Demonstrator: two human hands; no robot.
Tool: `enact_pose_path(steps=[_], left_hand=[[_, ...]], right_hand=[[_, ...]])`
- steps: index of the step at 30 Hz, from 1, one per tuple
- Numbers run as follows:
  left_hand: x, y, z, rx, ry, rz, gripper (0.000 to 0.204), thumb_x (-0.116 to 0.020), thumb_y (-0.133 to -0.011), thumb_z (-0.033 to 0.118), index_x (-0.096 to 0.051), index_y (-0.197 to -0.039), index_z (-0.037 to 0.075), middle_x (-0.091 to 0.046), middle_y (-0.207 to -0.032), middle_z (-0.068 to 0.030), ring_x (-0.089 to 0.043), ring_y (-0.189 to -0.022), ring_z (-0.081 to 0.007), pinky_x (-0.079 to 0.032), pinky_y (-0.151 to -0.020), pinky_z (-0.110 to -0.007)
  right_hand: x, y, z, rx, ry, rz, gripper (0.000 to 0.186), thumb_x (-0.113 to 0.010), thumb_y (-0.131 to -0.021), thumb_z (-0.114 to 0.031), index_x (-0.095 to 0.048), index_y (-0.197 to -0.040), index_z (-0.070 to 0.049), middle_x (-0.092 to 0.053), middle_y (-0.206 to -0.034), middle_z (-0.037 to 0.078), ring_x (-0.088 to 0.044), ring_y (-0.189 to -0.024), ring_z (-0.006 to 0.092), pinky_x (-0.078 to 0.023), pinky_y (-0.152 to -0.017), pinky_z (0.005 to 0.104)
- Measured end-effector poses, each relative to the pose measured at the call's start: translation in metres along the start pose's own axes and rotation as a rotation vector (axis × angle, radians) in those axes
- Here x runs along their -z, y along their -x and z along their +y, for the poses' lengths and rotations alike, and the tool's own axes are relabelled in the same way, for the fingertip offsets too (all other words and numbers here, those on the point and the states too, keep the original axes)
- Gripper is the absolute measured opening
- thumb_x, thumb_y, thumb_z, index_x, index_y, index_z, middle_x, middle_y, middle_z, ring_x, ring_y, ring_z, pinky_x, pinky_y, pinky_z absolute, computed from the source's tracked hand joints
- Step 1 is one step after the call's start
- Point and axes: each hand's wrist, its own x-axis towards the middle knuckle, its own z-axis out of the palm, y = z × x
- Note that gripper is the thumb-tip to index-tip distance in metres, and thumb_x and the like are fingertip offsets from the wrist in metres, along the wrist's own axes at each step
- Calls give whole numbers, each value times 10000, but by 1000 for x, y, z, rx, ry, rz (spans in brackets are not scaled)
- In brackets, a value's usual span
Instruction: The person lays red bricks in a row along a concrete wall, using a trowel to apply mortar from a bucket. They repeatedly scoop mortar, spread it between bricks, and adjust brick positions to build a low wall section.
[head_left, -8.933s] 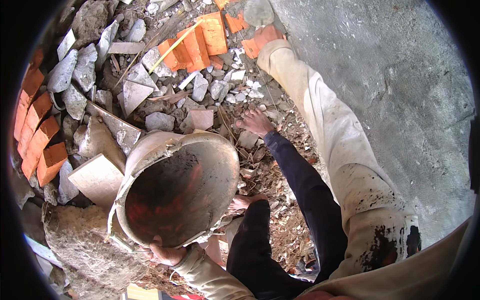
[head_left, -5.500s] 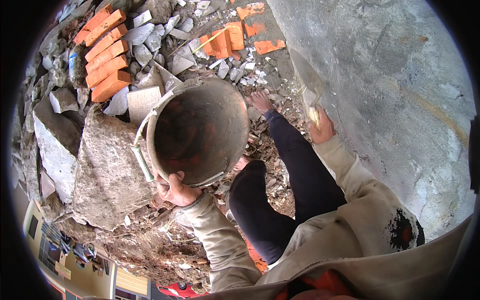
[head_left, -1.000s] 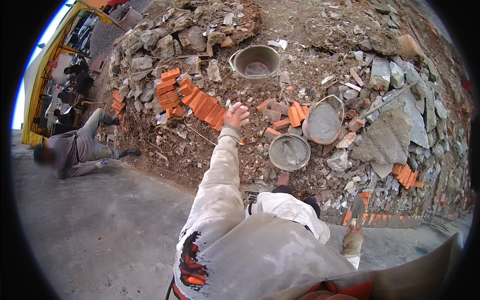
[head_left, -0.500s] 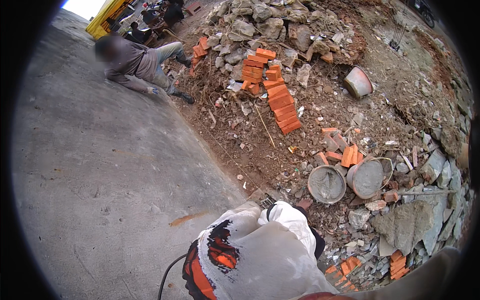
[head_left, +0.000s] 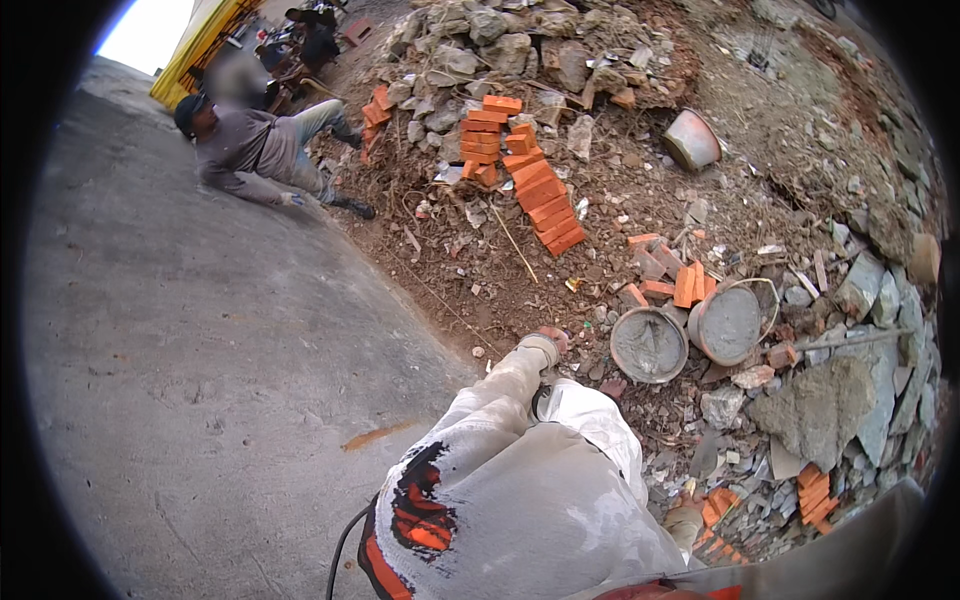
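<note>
My left arm in a pale, dirty sleeve reaches forward over the slab's edge. At its end my left hand (head_left: pixel 553 338) hangs above the brown soil, near the two mortar buckets but apart from them; its fingers are too small and blurred to read. Low on the right, my right hand (head_left: pixel 686 508) shows beside my body, mostly hidden by my shirt. From it a flat grey blade, which looks like a trowel (head_left: pixel 707 452), points forward. One round bucket of grey mortar (head_left: pixel 648 345) stands on the rubble, with a second mortar bucket (head_left: pixel 730 322) tilted against it.
A concrete slab (head_left: pixel 220 360) fills the left side. Orange bricks (head_left: pixel 540 195) are stacked ahead, below a heap of stones (head_left: pixel 480 40). Another bucket (head_left: pixel 692 140) lies tipped on the slope. A person (head_left: pixel 250 150) leans over the slab at far left. Broken slabs (head_left: pixel 815 410) lie right.
My left arm has come into view, stretched forward past the slab's edge. My right hand and the grey blade have appeared at the lower right. The whole view has shifted slightly.
</note>
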Motion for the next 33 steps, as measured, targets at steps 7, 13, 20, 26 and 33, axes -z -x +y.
enact_pose_path(steps=[7,13,20,26,33], left_hand=[[-38,39,-88,303,-706,-300,235,-538,-849,358,-652,-928,168,-652,-932,-51,-618,-905,-232,-486,-776,-377],[-60,-21,-105,102,-720,-308,329,-458,-870,404,-667,-958,166,-660,-999,-102,-621,-930,-282,-485,-789,-400],[-112,-9,26,-90,-236,-131,142,-624,-837,189,-706,-917,105,-680,-836,-40,-613,-761,-183,-490,-739,-333],[-89,-11,12,-47,-235,-55,161,-651,-824,210,-702,-907,82,-678,-805,-30,-619,-769,-137,-489,-725,-291],[6,-71,-128,243,-773,-352,174,-567,-805,243,-611,-678,133,-642,-743,10,-581,-667,-121,-477,-607,-291]], right_hand=[[-5,-4,91,-332,-178,57,237,-650,-809,-115,-540,-1002,-34,-571,-705,60,-495,-509,163,-377,-429,345],[-5,23,158,-443,432,-139,233,-611,-824,-138,-611,-1010,2,-621,-753,115,-560,-557,207,-433,-482,367],[33,45,207,-517,-92,85,230,-613,-812,-121,-606,-1004,5,-615,-718,99,-548,-526,204,-425,-472,381],[2,27,191,-446,-340,139,232,-600,-841,-104,-575,-1060,-32,-573,-664,61,-482,-465,160,-387,-408,342],[-53,11,176,-496,-217,89,333,-617,-808,-101,-600,-1134,-39,-624,-771,76,-531,-553,170,-410,-452,320]])
